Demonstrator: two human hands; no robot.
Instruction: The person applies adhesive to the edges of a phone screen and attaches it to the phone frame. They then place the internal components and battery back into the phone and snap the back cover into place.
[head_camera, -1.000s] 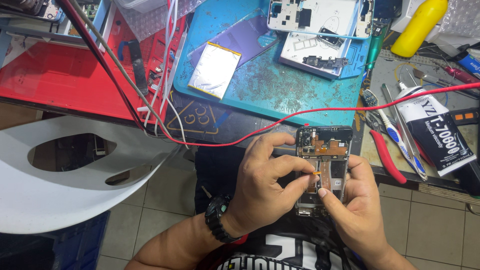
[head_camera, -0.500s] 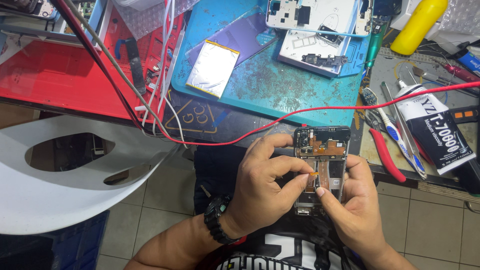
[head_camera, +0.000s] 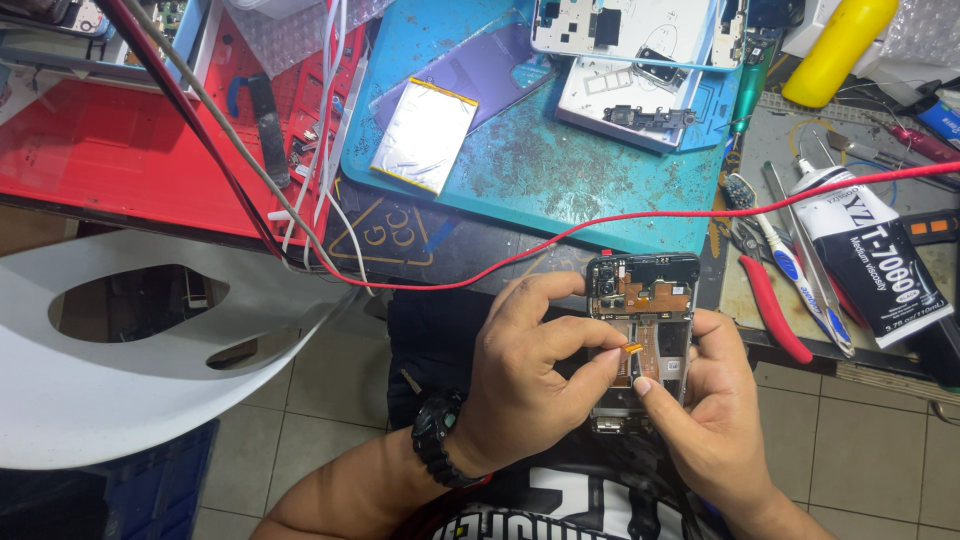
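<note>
An opened phone (head_camera: 648, 300) with its back off, showing a dark frame and orange flex cables, is held over my lap below the bench edge. My left hand (head_camera: 525, 375), with a black watch at the wrist, wraps around the phone's left side, thumb and forefinger near a small orange flex connector (head_camera: 632, 348). My right hand (head_camera: 705, 410) supports the phone's right side, its thumb tip pressing next to that connector. The lower part of the phone is hidden behind my fingers.
A teal work mat (head_camera: 560, 170) holds a silver battery (head_camera: 425, 135), a purple back cover (head_camera: 480, 70) and white phone frames (head_camera: 640, 60). A red wire (head_camera: 560, 235) crosses the bench. Tweezers, red-handled cutters (head_camera: 775, 315), a glue tube (head_camera: 870, 260) and a yellow bottle (head_camera: 835, 45) lie right. A white chair (head_camera: 150, 350) stands left.
Both hands keep the same hold on the phone; the fingers shift only slightly around the orange connector. The camera view has drifted a little.
</note>
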